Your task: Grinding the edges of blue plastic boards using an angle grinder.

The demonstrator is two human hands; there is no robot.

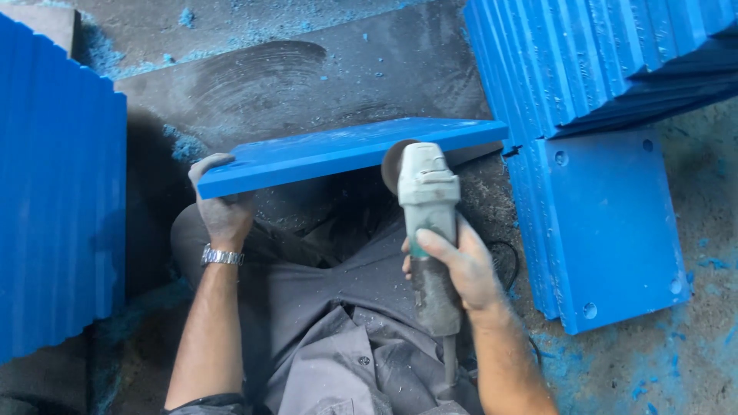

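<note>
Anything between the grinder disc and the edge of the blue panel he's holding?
Nothing visible. The grey angle grinder in the right hand has its disc at the near edge of the flat blue plastic panel; the left hand grips the far corner.

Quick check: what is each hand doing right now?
Left hand: closed on the near corner of the blue panel.
Right hand: closed around the angle grinder.

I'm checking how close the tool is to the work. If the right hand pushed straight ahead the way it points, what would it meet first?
Holding the angle grinder, the right hand points up-frame; the grinder's disc would first meet the near edge of the blue panel, which the left hand steadies. They look nearly touching, though depth is unclear.
</note>
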